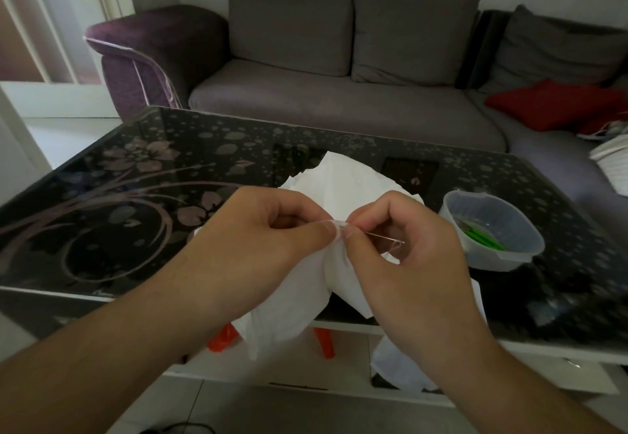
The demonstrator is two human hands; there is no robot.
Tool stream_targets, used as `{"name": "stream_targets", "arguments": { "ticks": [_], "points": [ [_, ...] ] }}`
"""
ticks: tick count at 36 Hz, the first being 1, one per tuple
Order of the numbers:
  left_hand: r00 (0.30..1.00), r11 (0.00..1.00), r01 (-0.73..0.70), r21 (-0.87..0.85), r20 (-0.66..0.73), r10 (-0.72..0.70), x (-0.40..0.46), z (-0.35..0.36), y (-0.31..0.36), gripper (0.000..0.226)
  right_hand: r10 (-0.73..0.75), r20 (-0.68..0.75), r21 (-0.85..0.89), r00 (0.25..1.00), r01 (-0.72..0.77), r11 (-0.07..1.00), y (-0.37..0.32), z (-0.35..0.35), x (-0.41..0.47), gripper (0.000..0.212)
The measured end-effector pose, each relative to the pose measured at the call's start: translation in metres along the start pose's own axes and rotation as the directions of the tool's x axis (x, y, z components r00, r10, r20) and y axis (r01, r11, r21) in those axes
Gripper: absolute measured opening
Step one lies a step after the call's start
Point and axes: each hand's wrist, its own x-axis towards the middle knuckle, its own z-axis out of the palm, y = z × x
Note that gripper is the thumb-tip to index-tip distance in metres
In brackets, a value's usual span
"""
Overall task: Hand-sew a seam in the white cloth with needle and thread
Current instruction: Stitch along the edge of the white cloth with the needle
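My left hand (272, 229) pinches a fold of the white cloth (343, 189) between thumb and forefinger, other fingers curled in. My right hand (404, 246) meets it knuckle to knuckle, thumb and forefinger closed on the needle (384, 237) right at the cloth's edge.

Needle: thin, bright metal, long axis nearly level, tilting slightly down to my right. The free end points right, under my right palm's hollow; the other end is hidden at the pinch, so I cannot tell how far it is in the fabric. A pale loop of thread (394, 250) hangs off the free end, faint against my skin.

Cloth: plain white, crumpled, creased. One part rises beyond my fingers onto the table (119, 195); the rest drapes below both wrists over the near table edge.

Table: dark glossy top with a pale flower-and-swirl pattern. Just right of my right hand, a translucent plastic tub (492, 233) with green items inside, too blurred to name. Something orange (221, 338) shows below my left wrist, under the table edge. Beyond the table, a grey sofa (339, 100) with a red cushion (557, 104) far right.
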Motion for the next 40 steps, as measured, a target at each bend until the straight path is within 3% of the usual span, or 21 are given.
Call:
{"name": "stream_targets", "arguments": {
  "ticks": [17, 27, 40],
  "points": [
    [1.0, 1.0, 0.015, 0.014, -0.017, -0.015, 0.001, 0.001, 0.004, 0.015, 0.056, 0.038, 0.014, 0.998, -0.057, 0.998, -0.009, 0.0, 0.002, 0.016],
    [0.999, 0.999, 0.026, 0.029, -0.026, -0.025, 0.001, 0.001, 0.002, 0.017, 0.204, 0.083, 0.146, 0.975, -0.214, 0.966, -0.01, -0.005, 0.004, 0.018],
    [0.999, 0.999, 0.028, 0.034, 0.018, -0.029, 0.0, -0.002, 0.003, 0.017, 0.284, 0.175, 0.327, 0.943, -0.328, 0.886, -0.009, -0.013, 0.008, 0.012]
  ]
}}
